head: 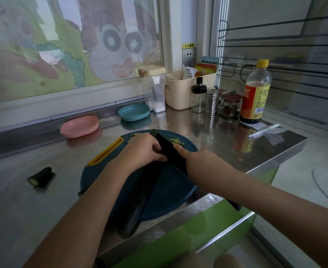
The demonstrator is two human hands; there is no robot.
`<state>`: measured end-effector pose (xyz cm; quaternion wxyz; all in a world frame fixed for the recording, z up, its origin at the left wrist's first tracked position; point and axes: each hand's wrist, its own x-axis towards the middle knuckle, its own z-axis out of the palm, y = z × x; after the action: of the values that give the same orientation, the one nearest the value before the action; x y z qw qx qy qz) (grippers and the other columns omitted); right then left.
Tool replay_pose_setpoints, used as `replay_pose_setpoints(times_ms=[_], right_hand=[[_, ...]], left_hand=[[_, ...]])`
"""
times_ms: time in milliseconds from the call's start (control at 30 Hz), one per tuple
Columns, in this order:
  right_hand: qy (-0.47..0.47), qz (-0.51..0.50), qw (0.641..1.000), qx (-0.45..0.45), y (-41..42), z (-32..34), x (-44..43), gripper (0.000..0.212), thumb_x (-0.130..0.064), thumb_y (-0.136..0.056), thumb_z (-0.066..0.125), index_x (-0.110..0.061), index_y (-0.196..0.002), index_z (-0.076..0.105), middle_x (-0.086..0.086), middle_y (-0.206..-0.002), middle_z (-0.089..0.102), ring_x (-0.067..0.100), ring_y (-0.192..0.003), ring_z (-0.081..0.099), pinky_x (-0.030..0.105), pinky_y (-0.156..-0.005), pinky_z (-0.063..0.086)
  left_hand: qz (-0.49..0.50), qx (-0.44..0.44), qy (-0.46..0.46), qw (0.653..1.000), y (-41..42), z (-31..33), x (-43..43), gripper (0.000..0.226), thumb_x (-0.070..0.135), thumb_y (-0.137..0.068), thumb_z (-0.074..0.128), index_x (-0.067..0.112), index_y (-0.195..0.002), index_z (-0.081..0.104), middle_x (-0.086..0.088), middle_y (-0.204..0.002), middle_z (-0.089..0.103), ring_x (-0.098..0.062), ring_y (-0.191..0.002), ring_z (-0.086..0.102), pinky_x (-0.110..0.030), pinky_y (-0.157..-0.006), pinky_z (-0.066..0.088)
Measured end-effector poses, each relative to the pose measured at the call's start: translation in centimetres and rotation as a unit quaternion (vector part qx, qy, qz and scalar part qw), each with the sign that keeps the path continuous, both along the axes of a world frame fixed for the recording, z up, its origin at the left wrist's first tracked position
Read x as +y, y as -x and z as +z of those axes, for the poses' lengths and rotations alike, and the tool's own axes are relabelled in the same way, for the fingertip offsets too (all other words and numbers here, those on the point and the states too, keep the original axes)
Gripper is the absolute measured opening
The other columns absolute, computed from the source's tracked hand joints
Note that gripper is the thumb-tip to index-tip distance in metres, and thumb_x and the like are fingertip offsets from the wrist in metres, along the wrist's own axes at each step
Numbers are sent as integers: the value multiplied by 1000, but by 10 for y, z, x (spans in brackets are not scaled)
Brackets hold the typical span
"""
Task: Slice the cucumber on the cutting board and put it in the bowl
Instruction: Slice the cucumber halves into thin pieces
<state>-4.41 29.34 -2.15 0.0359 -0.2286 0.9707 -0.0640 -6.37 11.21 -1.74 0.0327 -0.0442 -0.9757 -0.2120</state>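
Slicing under way on the stainless steel surface (23, 209); both hands work at the dark blue round plastic cutting board (171, 198).

Far left, a short dark green cucumber stub (40, 176) lies on the surface, pale cut face showing, apart from the board. A pink oval plastic bowl (79, 126) and, further right, a teal oval plastic bowl (133, 112) sit beyond the board's far edge. The left hand (143, 151) curls its fingers over the long dark green cucumber (138, 198), which lies lengthwise on the board with its near end past the near rim. The black-bladed knife (168, 150) stands against the left fingertips. Thin pale green cucumber slices (175, 141) lie on the board by the blade's far end. The right hand (202, 165) grips the knife, index finger stretched along the blade. Far right stands a yellow-capped brown sauce bottle (256, 93).
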Motion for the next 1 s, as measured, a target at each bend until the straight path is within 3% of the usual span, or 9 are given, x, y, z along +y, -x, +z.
replay_pose_setpoints(times_ms=[133,300,500,1000], right_hand=[[32,-16,999,-14,11,-2,9,68,-14,-96,35,-44,-147,3,1,-69,41,17,-59,46,32,-59,45],[51,-12,998,-23,6,-1,13,66,-13,-97,34,-43,-148,4,8,-85,52,24,-72,55,32,-65,48],[69,-2,997,-18,0,6,12,64,-14,-98,33,-45,-147,6,2,-71,44,18,-61,49,30,-61,45],[76,5,997,-11,-6,10,17,63,-15,-98,33,-48,-146,9,7,-79,52,23,-68,56,34,-65,50]], left_hand=[[0,-8,-11,1000,0,2,-4,38,34,-70,82,20,-104,72,9,-97,70,3,-77,59,-10,-62,40],[15,8,-1,1000,0,0,1,38,32,-70,82,16,-103,73,6,-99,70,-3,-79,61,-18,-70,47],[17,12,-2,1000,-1,2,2,31,30,-70,82,15,-96,75,6,-89,70,-7,-77,63,-27,-73,53],[25,10,-2,1000,-2,3,4,28,30,-69,83,16,-92,76,5,-85,71,-8,-77,65,-31,-76,55]])
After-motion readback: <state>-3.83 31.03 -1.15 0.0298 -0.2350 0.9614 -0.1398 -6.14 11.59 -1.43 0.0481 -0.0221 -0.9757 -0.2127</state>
